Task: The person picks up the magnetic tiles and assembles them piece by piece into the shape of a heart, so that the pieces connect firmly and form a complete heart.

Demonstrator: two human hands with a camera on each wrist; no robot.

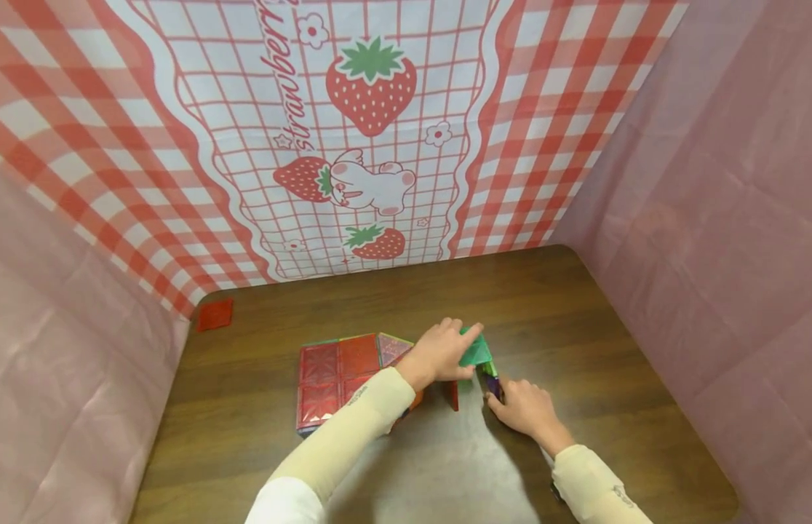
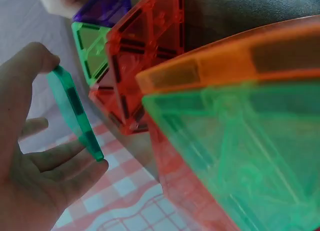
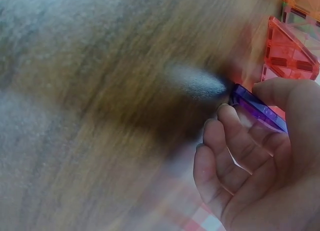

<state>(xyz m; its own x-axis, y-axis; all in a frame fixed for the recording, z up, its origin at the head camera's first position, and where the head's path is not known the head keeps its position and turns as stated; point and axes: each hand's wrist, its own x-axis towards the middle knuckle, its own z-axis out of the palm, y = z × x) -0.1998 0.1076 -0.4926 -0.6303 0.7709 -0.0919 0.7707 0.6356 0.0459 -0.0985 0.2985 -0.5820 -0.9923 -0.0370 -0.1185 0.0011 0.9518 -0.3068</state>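
My left hand (image 1: 437, 354) pinches a teal magnetic tile (image 1: 475, 351) by its edges, thumb on one side and fingertips on the other. In the left wrist view the teal tile (image 2: 75, 113) is tilted, seen nearly edge-on. My right hand (image 1: 527, 412) pinches a purple magnetic tile (image 3: 257, 111) between thumb and index finger, low over the table. Against the purple tile stands a light green tile (image 2: 91, 50), with upright red tiles (image 2: 147, 61) beside it. Under my left forearm is a larger tile structure with a red top (image 1: 319, 364), partly hidden by the sleeve.
A loose red square tile (image 1: 215, 314) lies at the far left corner of the brown wooden table (image 1: 275, 313). A strawberry-print checked cloth (image 1: 373, 182) hangs along the back edge, and pink cloth (image 1: 701, 218) hangs at both sides.
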